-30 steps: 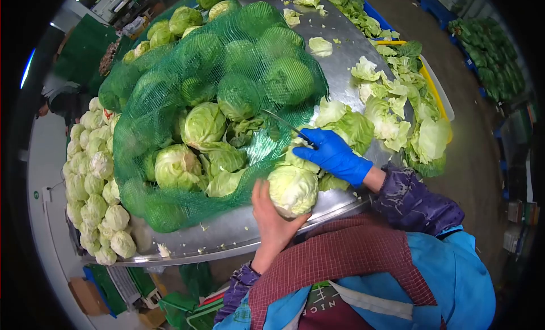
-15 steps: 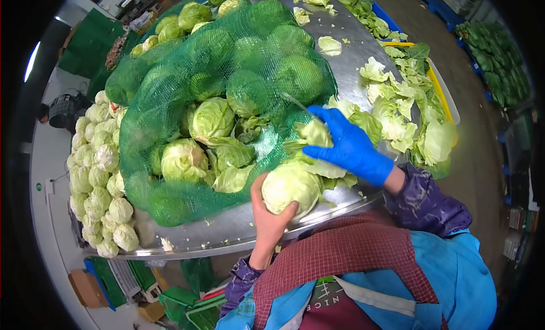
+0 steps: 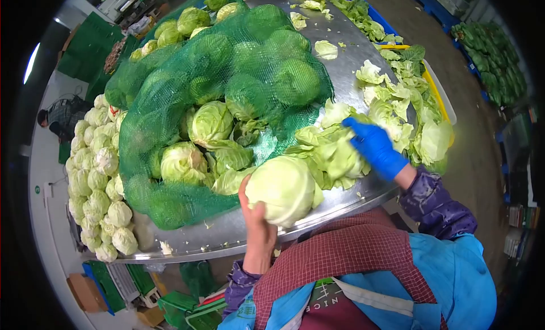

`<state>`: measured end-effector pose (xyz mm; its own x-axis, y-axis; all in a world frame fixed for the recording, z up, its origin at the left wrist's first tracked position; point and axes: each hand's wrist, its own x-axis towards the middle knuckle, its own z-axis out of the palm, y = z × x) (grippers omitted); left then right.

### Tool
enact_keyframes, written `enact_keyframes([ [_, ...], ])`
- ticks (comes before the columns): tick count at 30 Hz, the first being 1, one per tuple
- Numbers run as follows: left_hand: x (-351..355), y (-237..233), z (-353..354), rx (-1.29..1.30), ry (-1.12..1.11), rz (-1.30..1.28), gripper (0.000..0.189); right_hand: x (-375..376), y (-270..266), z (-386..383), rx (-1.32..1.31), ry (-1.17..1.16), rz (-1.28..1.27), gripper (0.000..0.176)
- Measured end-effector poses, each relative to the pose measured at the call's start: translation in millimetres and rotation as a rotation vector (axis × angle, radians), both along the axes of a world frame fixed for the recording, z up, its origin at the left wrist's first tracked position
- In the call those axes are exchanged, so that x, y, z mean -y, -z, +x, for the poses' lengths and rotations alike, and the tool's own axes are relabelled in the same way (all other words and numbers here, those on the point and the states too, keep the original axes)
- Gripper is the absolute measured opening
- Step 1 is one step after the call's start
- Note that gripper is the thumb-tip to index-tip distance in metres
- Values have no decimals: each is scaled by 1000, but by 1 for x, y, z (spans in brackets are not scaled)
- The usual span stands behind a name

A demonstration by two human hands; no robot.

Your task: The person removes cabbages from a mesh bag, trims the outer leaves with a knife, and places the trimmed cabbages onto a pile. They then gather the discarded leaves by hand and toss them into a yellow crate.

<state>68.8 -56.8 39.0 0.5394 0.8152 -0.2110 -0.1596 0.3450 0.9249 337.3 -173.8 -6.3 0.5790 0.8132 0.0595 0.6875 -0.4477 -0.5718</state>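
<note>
My bare left hand [image 3: 258, 219] holds a pale, trimmed cabbage [image 3: 282, 191] from its left and lower side, above the front edge of the metal table [image 3: 213, 234]. The blue-gloved right hand [image 3: 376, 148] is over loose outer leaves [image 3: 335, 154] right of that cabbage. Its fingers are curled, and what they hold is hidden. A green mesh sack [image 3: 164, 97] full of cabbages lies to the left, with untrimmed cabbages [image 3: 212, 123] showing in its opening.
Trimmed cabbages [image 3: 96, 177] are piled at the left. Torn leaves [image 3: 392, 103] spread along the table's right side, by a yellow-rimmed crate [image 3: 438, 97] and a blue crate [image 3: 377, 15]. A person [image 3: 59, 115] is in the far left background.
The held cabbage has risen toward the camera and turned in my left hand. My right hand has moved right, away from it, and the blade seen earlier no longer shows. Leaves lie beside the cabbage.
</note>
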Motion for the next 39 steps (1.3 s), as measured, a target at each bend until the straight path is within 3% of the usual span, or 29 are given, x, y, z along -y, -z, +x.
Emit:
enact_keyframes([
  [2,-7,1,-5,242,-56,-515,77,1,-15,28,63,40,-75,45],
  [3,-7,5,-6,295,-58,-574,73,-3,-31,21,58,34,-72,45],
  [5,-4,5,-2,353,-72,-665,73,-18,-80,-8,-110,-254,352,54],
  [6,-3,6,2,418,-81,-763,73,-23,-102,-29,-271,-301,225,64],
  [8,-1,12,3,411,-56,-724,74,-27,-118,-69,-263,-454,291,72],
  [11,-1,10,6,290,-24,-516,77,-32,-114,-89,-118,-549,176,57],
  [14,-1,0,4,468,1,-746,80,-35,-90,-64,-773,-377,395,17],
  [15,-5,8,1,479,-24,-833,80,-34,-77,-58,-742,-216,502,16],
  [16,-3,8,-2,480,-31,-834,80,-35,-71,-44,-549,-175,497,16],
  [18,-1,3,-1,646,1,-953,78,-32,-79,-30,-754,0,442,18],
  [19,0,1,-1,570,84,-835,74,-34,-80,-29,-753,0,442,18],
  [21,-2,6,-1,489,11,-813,78,-40,-85,-34,-607,-76,536,19],
  [23,-5,9,-2,409,-55,-783,84,-42,-96,-47,-551,-225,437,25],
  [25,-7,9,-9,333,72,-489,91,-45,-104,-59,-516,-313,427,30],
  [27,-11,4,-11,299,133,-360,97,-43,-120,-66,-411,-413,125,38],
  [29,-17,-7,-13,220,213,-200,108,-41,-118,-64,-419,-454,93,35],
  [32,-23,-9,-14,212,274,-55,108,-41,-115,-62,-400,-475,75,31],
  [34,-20,-9,-18,270,254,-118,107,-40,-106,-57,-370,-457,86,29],
  [36,-19,-9,-24,327,212,-168,106,-37,-86,-42,-638,-292,145,24],
  [38,-17,-1,-33,532,34,-630,95,-33,-86,-34,-548,-264,73,22],
  [39,-20,17,-32,599,51,-689,83,-34,-87,-37,-513,-295,65,21],
])
